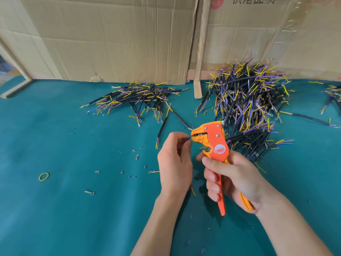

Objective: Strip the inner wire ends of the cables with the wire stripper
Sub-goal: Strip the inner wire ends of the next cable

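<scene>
so there's one wire stripper (212, 141), orange body with a yellow-orange nose and a round red-and-white sticker on the side, sitting just right of the middle of the view. right hand (232, 180) has its grip wrapped around the two handles, thumb up near the sticker, handles pointing down toward 6 o'clock and the nose pointing toward 9 o'clock. left hand (175, 163) is at 9 o'clock of the stripper's nose, grip pinching one thin inner wire (185, 138) whose tip sits right at the mouth of the tool. can't tell how far in the wire goes, it's tiny.

three piles of cables on the teal desk (55, 209): one flatter pile (136, 98) at about 11 o'clock from the hands, one big heap (247, 104) at 1 o'clock, and a bit of a third pile (332, 97) cut off by the edge at 3 o'clock. every cable is a short black jacket with yellow, blue/purple and pinkish inner wires fanning out of the ends; some have small ring terminals. too many to count.

one loose cable (162, 130) lies on its own just at 10 o'clock of the left hand. one yellow-green rubber band (44, 176) at 9 o'clock, one stray ring terminal (90, 192) below it, plus scattered little insulation bits (136, 156). flattened cardboard (110, 39) stands along the back at 12 o'clock.
</scene>
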A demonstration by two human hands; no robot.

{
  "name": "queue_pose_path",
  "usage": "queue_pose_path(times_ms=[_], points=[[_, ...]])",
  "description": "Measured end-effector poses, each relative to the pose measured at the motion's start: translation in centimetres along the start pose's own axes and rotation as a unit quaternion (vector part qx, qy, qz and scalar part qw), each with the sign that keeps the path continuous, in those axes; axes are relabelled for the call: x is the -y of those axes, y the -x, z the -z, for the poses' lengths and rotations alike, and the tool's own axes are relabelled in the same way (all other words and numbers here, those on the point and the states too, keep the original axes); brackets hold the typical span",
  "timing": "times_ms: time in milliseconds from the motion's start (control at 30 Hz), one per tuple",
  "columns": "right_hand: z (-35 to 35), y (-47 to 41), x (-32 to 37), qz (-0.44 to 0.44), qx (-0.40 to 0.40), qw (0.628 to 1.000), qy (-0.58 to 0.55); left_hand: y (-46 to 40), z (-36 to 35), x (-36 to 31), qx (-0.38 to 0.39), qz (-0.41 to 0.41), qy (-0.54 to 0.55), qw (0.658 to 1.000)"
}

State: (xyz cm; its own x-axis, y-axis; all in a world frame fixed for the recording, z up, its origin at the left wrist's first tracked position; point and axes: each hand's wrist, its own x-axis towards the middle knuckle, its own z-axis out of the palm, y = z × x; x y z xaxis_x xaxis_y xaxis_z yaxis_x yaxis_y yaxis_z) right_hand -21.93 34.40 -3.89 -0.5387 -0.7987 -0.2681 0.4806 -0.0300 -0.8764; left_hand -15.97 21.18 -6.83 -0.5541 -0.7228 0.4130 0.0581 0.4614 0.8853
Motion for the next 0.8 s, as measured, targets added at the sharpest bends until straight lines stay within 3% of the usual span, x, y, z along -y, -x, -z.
queue_pose_path(times_ms=[133, 300, 500, 567, 700, 733, 800], points=[[0.2, -0.4, -0.4, 0.035, -0.052, 0.998, -0.007, 0.2, -0.2, 0.0, 0.021, 0.040, 0.049, 0.998], [1.1, -0.2, 0.4, 0.073, -0.015, 0.994, -0.073, 0.2, -0.5, 0.0, -0.023, 0.072, 0.077, 0.994], [2.5, 0.8, 1.7, 0.093, 0.113, 0.979, -0.139, -1.1, -2.4, -1.9, -0.015, 0.157, 0.079, 0.984], [2.7, 1.1, 1.9, 0.098, 0.153, 0.972, -0.149, -2.2, -3.8, -3.1, 0.033, 0.136, 0.093, 0.986], [3.0, 1.1, 2.0, 0.108, 0.156, 0.965, -0.179, -4.5, -5.3, -4.2, 0.275, 0.034, 0.000, 0.961], [3.1, 1.0, 1.9, 0.112, 0.142, 0.966, -0.184, -5.1, -5.2, -3.9, 0.284, 0.021, -0.044, 0.957], [3.3, 0.9, 1.8, 0.117, 0.109, 0.968, -0.194, -6.3, -4.0, -2.7, 0.207, 0.021, -0.129, 0.970]])
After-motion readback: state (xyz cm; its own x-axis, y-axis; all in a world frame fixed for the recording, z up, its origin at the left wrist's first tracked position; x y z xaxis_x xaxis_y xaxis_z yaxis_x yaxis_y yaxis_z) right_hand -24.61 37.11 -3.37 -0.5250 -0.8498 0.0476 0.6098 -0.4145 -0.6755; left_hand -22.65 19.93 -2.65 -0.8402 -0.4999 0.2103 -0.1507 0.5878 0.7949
